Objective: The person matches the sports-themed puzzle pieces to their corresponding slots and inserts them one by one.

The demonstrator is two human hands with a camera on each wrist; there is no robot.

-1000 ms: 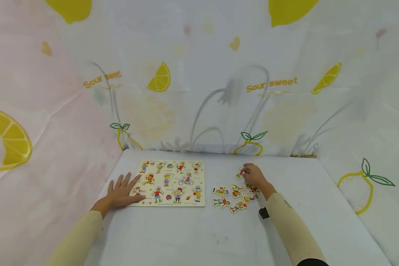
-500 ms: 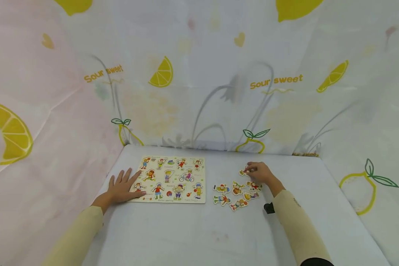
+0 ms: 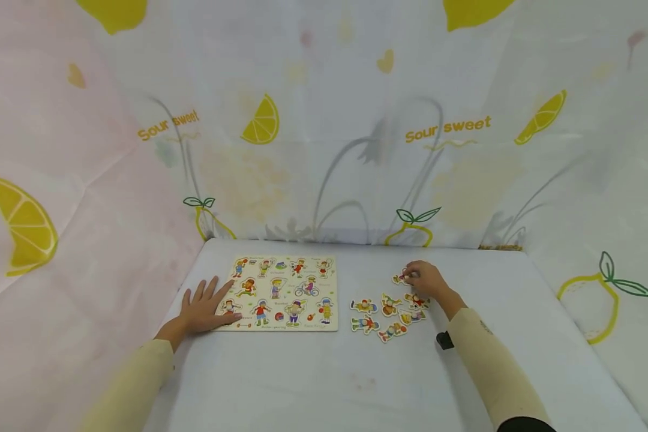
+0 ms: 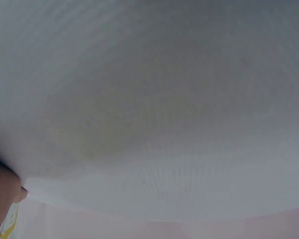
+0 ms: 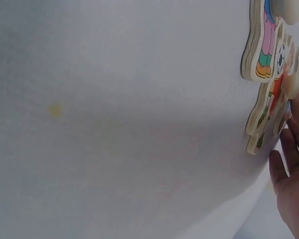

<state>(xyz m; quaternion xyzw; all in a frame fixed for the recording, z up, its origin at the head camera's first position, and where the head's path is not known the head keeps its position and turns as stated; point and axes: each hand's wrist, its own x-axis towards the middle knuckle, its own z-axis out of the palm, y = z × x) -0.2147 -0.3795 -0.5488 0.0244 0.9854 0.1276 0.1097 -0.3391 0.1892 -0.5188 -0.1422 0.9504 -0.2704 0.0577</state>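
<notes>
In the head view, my left hand (image 3: 202,307) lies with spread, straight fingers over the left edge of a cream puzzle board (image 3: 324,306) printed with children playing sports. To the right of the board, my right hand (image 3: 428,280) pinches a small wooden puzzle piece (image 3: 398,278) at its knob; the fingers hide part of it. Just below that hand lies a soccer-player piece (image 3: 416,300). The right wrist view shows this soccer piece (image 5: 275,97) and another knobbed piece (image 5: 261,55) near the right hand (image 5: 294,189). At the left wrist view's edge, only part of the left hand (image 4: 2,194) appears.
Several more loose figure pieces, among them a lower-left one (image 3: 364,324) and a lower one (image 3: 392,332), lie between board and right forearm. A small black object (image 3: 444,341) is beside the right sleeve. A lemon-printed cloth (image 3: 345,180) hangs behind the white table (image 3: 302,384).
The piece in my right hand has shifted slightly to the right, away from the board. My left hand keeps its place on the board. The head view has drifted a little.
</notes>
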